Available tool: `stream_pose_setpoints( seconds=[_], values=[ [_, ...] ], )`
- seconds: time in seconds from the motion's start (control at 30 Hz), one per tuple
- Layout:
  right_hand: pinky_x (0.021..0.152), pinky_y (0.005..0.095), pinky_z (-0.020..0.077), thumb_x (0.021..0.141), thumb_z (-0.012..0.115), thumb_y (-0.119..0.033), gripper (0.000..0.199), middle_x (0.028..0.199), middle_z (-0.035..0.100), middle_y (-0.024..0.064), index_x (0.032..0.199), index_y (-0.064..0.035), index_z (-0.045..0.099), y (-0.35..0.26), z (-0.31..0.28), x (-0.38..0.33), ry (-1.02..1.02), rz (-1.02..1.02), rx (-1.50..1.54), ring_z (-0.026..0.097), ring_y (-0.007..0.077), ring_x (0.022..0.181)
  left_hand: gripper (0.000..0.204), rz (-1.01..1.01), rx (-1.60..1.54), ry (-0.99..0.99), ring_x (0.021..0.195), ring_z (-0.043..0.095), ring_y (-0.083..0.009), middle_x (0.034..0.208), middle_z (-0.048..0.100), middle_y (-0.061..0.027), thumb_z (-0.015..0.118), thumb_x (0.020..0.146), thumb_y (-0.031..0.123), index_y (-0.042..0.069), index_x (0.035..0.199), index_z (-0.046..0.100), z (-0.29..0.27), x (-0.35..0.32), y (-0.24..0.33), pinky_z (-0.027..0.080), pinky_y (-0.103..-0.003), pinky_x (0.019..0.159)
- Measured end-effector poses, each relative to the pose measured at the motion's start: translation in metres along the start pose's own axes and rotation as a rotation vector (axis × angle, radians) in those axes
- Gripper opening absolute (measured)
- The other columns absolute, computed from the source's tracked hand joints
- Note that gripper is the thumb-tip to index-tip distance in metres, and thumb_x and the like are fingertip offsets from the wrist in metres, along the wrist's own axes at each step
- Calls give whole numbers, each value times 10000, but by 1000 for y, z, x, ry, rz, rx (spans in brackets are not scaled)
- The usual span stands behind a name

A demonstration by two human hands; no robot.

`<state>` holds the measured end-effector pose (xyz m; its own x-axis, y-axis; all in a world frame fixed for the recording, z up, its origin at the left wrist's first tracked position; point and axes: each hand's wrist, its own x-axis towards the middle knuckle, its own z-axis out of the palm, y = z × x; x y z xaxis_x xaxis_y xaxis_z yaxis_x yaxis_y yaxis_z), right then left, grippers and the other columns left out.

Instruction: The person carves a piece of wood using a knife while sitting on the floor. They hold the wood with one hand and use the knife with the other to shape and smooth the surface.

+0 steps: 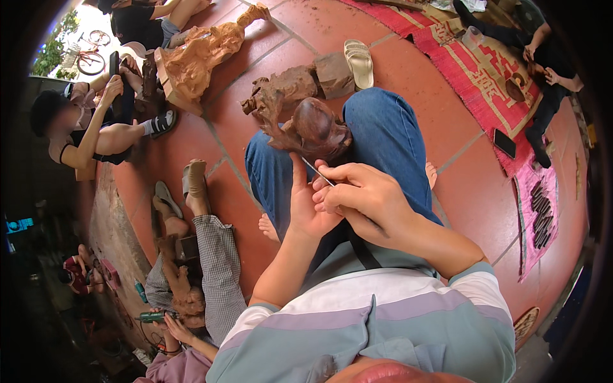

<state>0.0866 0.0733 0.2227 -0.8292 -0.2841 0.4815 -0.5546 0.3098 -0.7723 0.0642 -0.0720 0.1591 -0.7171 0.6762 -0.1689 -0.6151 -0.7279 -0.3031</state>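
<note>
My right hand [373,198] pinches a thin metal tool [314,170], its slim shaft slanting up and left over my left palm. My left hand [314,207] lies palm up with its thumb stretched out beside the tool's end; its other fingers are partly hidden behind my right hand. Just beyond both hands, a dark brown wood carving [316,131] with a smooth rounded top rests between my knees. Rough, gnarled wood [281,96] extends from behind it toward a squared wooden block [333,75] on the tiles.
A beige sandal [359,64] lies beside the block. An orange-brown wood carving [204,57] stands at far left. Several people sit around; one at lower left holds a green power tool [153,316] at a carving. At right are a red patterned mat [476,83] and a phone [504,143].
</note>
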Motion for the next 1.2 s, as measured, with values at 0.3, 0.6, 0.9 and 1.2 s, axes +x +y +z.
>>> stream_pose_setpoints(
  seconds=[0.3, 0.6, 0.9, 1.2],
  values=[
    [762, 375, 505, 687, 642, 30, 206, 1020, 640, 154, 868, -66, 661, 6, -2, -2, 12, -10, -6, 618, 315, 917, 532, 48, -17, 122, 561, 478, -103, 679, 480, 22, 559, 862, 582, 86, 1015, 678, 2, -4, -11, 454, -229, 521],
    [762, 366, 500, 684, 662, 21, 166, 1023, 645, 146, 832, -54, 655, 5, -5, 1, 15, -26, -10, 628, 288, 914, 561, 12, -43, -19, 620, 521, -105, 694, 512, 22, 546, 855, 605, 100, 1071, 659, -9, 0, -5, 460, -229, 538],
    [736, 365, 497, 678, 664, 2, 171, 1044, 637, 142, 829, -78, 650, 6, -2, 0, 19, -41, -63, 615, 286, 874, 531, -27, -61, -27, 572, 513, -106, 662, 510, 16, 561, 853, 600, 95, 980, 666, -3, 3, -8, 491, -233, 597],
    [753, 361, 499, 656, 647, 11, 197, 1067, 622, 135, 839, -64, 644, 3, -2, -1, -5, -55, -64, 607, 293, 928, 552, -74, -67, -196, 618, 537, -114, 699, 515, 6, 575, 846, 598, 74, 1005, 652, -13, 6, -5, 509, -251, 637]
  ],
)
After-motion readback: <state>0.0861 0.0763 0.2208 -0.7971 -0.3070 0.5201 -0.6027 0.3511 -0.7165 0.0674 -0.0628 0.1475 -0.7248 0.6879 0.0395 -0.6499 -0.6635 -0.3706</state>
